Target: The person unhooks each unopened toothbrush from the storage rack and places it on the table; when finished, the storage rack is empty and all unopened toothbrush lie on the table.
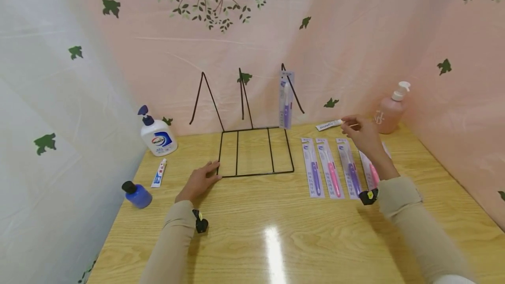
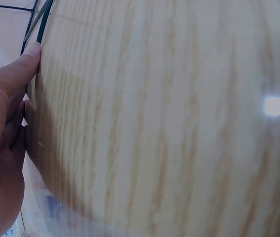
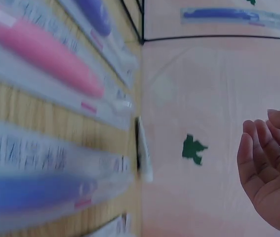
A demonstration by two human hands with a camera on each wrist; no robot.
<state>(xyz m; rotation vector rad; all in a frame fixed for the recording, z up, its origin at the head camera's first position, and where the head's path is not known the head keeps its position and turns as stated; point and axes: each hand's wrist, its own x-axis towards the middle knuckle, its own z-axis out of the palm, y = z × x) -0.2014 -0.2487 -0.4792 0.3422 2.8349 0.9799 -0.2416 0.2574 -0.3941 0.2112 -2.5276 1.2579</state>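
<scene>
Presently at the wire rack (image 1: pixel 256 150), mid-surface, uprights leaning back against the pink backdrop. One packaged toothbrush (image 1: pixel 286 100) standing at the rack's right end.

Left hand (image 1: pixel 199 182): fingers straight, pressed flat on the surface (image 1: pixel 276 231), fingertips touching the rack's front-left corner. Grips nothing.

Right hand (image 1: pixel 360 135): raised above the far end of the row of toothbrush packs (image 1: pixel 330 169), fingers loosely bent and apart, palm empty in the wrist view. Hovers near the small white tube (image 1: pixel 329 125) lying at the back.

Risks, as judged:
- Rack light and steadied at one corner only; a nudge on the far end likely to pivot it or tip the standing pack off its upright.
- Packs glossy, flat, lying just beside one another; a pinch at one edge likely to drag or lift its neighbour too.
- Right sleeve low over the rightmost pack; could sweep it askew.
- Pink pump bottle (image 1: pixel 390 108) near the right hand, top-heavy by the look; could topple on a careless backswing.

Writing:
- White pump bottle (image 1: pixel 158 137), left: blue label, looks like "Walch".
- Small white tube: dark lettering, not surely legible.
- Red-and-blue tube (image 1: pixel 159 173) and blue bottle (image 1: pixel 136 194): nothing readable.
- Pack headers and footers printed, too blurred to read.
</scene>
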